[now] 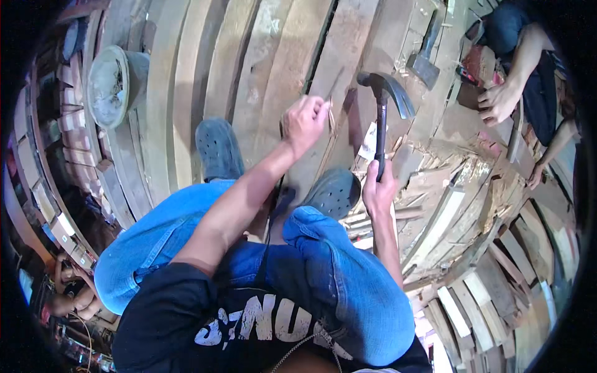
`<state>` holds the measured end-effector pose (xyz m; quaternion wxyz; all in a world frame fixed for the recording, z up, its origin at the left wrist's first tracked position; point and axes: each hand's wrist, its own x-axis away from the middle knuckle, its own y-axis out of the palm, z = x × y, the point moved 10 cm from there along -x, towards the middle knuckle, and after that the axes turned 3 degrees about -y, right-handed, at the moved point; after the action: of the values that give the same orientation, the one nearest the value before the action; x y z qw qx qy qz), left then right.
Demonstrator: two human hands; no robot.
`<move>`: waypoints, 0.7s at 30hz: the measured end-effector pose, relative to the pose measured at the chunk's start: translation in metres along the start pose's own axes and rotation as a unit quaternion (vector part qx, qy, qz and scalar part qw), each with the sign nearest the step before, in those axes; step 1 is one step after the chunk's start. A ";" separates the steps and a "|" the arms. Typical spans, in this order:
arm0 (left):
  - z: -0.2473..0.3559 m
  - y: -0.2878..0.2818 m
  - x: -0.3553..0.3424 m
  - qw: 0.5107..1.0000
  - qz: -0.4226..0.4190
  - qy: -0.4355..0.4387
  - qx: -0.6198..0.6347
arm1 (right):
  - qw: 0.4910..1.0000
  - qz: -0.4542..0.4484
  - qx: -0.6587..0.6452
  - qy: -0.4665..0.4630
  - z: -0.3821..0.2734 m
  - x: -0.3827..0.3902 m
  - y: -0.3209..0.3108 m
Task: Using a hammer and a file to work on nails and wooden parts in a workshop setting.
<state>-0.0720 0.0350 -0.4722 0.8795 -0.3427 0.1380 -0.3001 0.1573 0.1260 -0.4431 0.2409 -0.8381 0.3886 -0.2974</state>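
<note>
Right of your clogs [336,194], your right hand [380,184] is wrapped around the handle of a claw hammer [382,118], its head at the far end. Over the planks [292,59] to its left, your left hand [303,125] is nearly closed, fingertips pinching something thin (too small to identify). Farther right lies a blocky-headed tool [424,70]; far left, a pale bucket [139,74].

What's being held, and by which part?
Right grip: claw hammer, by the handle, near its free end. Left grip: can't tell, too small.
</note>
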 end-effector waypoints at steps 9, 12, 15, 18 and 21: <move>-0.001 -0.003 -0.004 0.996 0.022 0.054 0.068 | 0.987 -0.088 0.136 -0.020 -0.020 -0.015 0.020; -0.002 -0.004 -0.001 0.996 0.033 0.061 0.059 | 0.989 -0.067 0.129 -0.034 -0.026 -0.013 0.019; 0.000 -0.003 -0.002 0.994 0.042 0.083 0.049 | 0.986 -0.076 0.151 -0.013 -0.023 -0.016 0.022; 0.007 -0.006 -0.002 0.989 0.068 0.123 0.045 | 0.987 -0.046 0.145 -0.044 -0.035 -0.016 0.018; 0.007 -0.006 -0.002 0.990 0.071 0.116 0.044 | 0.984 -0.055 0.168 -0.024 -0.032 -0.022 0.022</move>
<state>-0.0731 0.0361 -0.4634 0.8907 -0.2556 0.2499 -0.2807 0.1124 0.1256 -0.4409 0.3708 -0.8128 0.2804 -0.3511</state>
